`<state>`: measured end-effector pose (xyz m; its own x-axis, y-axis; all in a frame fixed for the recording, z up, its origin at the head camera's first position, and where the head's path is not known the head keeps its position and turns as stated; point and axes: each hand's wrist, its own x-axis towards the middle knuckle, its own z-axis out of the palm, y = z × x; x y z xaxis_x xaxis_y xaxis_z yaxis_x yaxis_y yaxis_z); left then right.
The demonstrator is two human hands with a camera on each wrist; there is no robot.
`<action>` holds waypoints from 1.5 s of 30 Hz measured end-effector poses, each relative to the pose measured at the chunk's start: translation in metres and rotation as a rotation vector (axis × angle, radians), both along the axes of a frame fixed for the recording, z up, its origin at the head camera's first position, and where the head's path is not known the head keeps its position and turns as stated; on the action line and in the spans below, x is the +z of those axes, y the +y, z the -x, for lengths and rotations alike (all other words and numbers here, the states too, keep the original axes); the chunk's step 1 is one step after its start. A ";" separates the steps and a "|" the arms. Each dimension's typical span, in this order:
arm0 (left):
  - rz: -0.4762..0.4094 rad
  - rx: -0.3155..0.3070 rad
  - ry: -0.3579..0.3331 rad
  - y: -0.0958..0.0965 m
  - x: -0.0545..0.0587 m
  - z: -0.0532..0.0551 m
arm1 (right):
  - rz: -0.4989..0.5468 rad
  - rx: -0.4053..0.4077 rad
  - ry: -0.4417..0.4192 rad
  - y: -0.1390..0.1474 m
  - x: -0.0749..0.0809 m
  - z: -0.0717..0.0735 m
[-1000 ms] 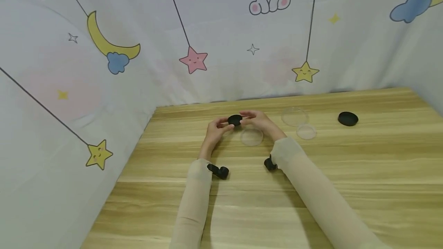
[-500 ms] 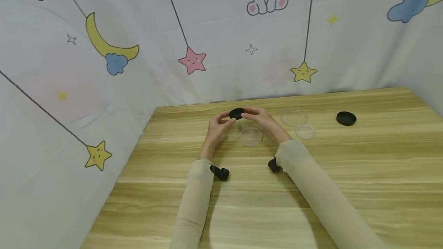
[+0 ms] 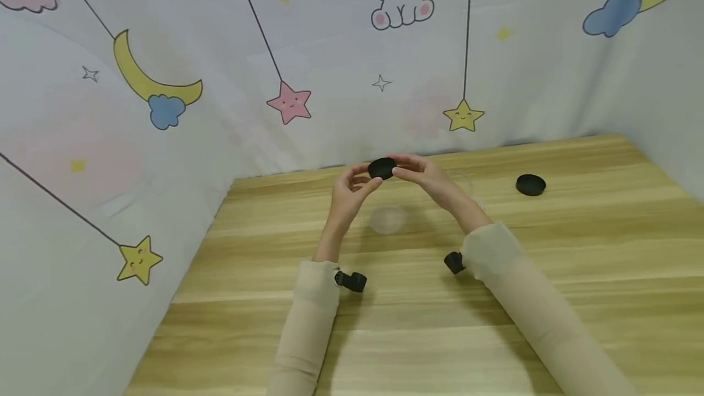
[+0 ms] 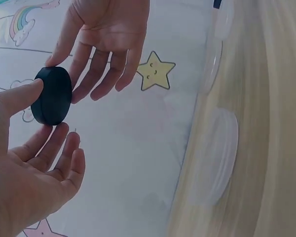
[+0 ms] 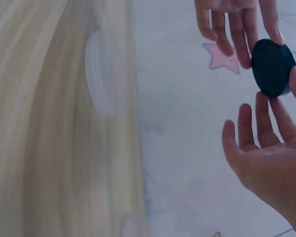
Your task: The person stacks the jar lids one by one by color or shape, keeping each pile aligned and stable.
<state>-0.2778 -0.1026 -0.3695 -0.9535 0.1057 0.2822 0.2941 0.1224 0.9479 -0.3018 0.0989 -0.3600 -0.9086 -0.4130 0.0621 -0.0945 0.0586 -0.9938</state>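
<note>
Both hands hold a round, shallow black lid-like disc (image 3: pixel 382 168) up above the far part of the table. My left hand (image 3: pixel 349 195) pinches its left side between thumb and fingers. My right hand (image 3: pixel 431 181) pinches the opposite side in the same way. In the left wrist view the disc (image 4: pixel 52 96) stands tilted between the two thumbs and fingertips, and the right wrist view shows its flat dark face (image 5: pixel 273 68). Below the hands, a clear round dish-like piece (image 3: pixel 387 219) lies on the wooden table.
A second shallow black disc (image 3: pixel 530 184) lies farther right on the table (image 3: pixel 418 322). Another clear round piece (image 3: pixel 461 183) lies partly hidden behind the right hand. A patterned white curtain (image 3: pixel 330 35) borders the table's back and left.
Both hands have raised the black disc off the table, upward and away from the clear piece. The head view has also shifted slightly.
</note>
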 end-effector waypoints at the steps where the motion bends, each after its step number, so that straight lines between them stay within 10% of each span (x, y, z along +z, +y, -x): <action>1: -0.010 -0.002 0.002 0.005 0.002 -0.002 | -0.007 -0.002 0.007 0.005 0.003 -0.002; 12: -0.022 -0.147 0.073 0.069 0.021 -0.009 | -0.108 -0.105 0.109 0.077 0.025 -0.033; 21: -0.002 -0.260 0.065 0.123 0.011 -0.017 | -0.247 -0.164 0.137 0.137 0.022 -0.061; 29: -0.010 -0.330 -0.052 0.168 -0.004 -0.023 | -0.346 -0.128 0.149 0.189 0.011 -0.072; 45: 0.008 -0.230 -0.336 0.222 -0.040 -0.033 | -0.482 -0.028 0.005 0.243 -0.020 -0.067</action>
